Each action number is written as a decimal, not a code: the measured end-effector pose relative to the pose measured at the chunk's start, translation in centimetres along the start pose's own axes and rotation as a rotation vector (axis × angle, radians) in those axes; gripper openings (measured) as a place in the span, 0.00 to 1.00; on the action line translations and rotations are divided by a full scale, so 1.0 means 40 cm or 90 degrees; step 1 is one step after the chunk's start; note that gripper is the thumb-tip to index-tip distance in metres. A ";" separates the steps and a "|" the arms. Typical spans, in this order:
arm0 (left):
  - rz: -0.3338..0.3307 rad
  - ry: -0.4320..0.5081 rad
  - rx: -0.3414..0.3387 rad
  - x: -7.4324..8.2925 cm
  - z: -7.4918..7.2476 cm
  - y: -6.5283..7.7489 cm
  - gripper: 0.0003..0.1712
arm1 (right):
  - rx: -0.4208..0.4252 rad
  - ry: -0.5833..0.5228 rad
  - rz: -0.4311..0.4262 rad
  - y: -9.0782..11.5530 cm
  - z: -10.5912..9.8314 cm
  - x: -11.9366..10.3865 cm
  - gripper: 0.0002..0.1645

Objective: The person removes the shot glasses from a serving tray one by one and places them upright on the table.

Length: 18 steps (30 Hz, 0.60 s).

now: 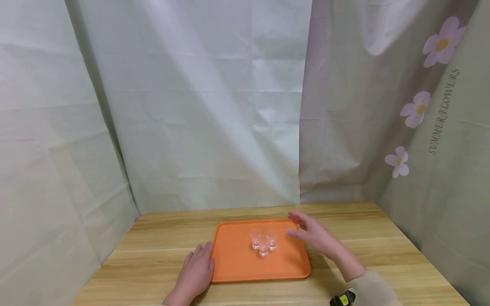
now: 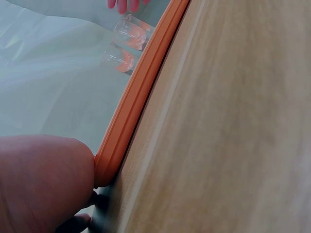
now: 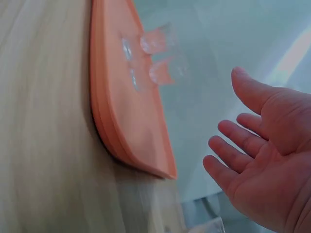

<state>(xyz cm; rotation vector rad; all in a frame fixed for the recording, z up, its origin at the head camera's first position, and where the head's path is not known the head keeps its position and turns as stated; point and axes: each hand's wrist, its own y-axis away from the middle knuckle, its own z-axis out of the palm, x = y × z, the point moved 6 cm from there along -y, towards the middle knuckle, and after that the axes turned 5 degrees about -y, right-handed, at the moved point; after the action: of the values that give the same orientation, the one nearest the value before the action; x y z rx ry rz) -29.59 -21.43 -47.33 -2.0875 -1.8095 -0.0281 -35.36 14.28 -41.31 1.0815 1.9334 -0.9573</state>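
Note:
Three small clear shot glasses stand close together on an orange tray (image 1: 237,270): a left one (image 1: 255,240), a front one (image 1: 263,247) and a right one (image 1: 272,241). Each seems to have clear liquid or a thick base at the bottom; I cannot tell which. My left hand (image 1: 195,272) lies against the tray's left edge, touching it, fingers extended forward. Over the tray's right side hovers my right hand (image 1: 314,233), thumb and fingers spread apart, holding nothing. In the right wrist view its palm (image 3: 267,179) faces the glasses without contact.
The tray lies on a wooden table (image 1: 160,250). Pale curtains (image 1: 214,127) surround the table at the back and both sides, the right one printed with flowers. A partly seen clear object (image 3: 209,227) shows at the bottom of the right wrist view.

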 end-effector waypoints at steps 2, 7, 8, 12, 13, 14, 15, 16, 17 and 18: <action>0.001 0.000 0.002 0.001 -0.001 0.000 0.29 | -0.016 -0.002 -0.006 -0.005 0.019 0.001 0.41; 0.004 0.000 0.006 0.003 0.000 0.002 0.29 | -0.032 -0.002 -0.010 -0.013 0.060 0.009 0.40; 0.005 0.000 0.006 0.004 0.001 0.002 0.29 | -0.032 -0.006 -0.008 -0.015 0.066 0.012 0.40; 0.005 0.001 0.004 0.002 0.003 0.000 0.29 | -0.036 -0.019 -0.006 -0.022 0.086 0.018 0.39; 0.004 0.001 0.003 0.001 0.004 0.000 0.29 | -0.038 -0.023 -0.006 -0.025 0.090 0.020 0.39; 0.002 0.002 0.002 0.000 0.004 0.000 0.29 | -0.041 -0.026 -0.007 -0.028 0.093 0.022 0.39; 0.001 0.002 0.002 -0.001 0.005 0.000 0.29 | -0.044 -0.028 -0.008 -0.030 0.097 0.023 0.39; 0.001 0.001 0.002 -0.002 0.005 0.000 0.29 | -0.049 -0.031 -0.010 -0.032 0.101 0.025 0.38; 0.002 0.001 0.003 -0.003 0.005 0.000 0.29 | -0.052 -0.033 -0.011 -0.034 0.104 0.026 0.37; 0.002 0.001 0.004 -0.004 0.005 0.000 0.29 | -0.056 -0.035 -0.012 -0.036 0.108 0.028 0.37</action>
<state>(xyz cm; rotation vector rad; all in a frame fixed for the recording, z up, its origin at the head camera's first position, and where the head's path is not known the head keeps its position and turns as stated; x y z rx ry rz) -29.67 -21.51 -47.55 -2.0856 -1.8027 -0.0221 -36.11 10.45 -43.91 0.9793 1.9250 -0.8946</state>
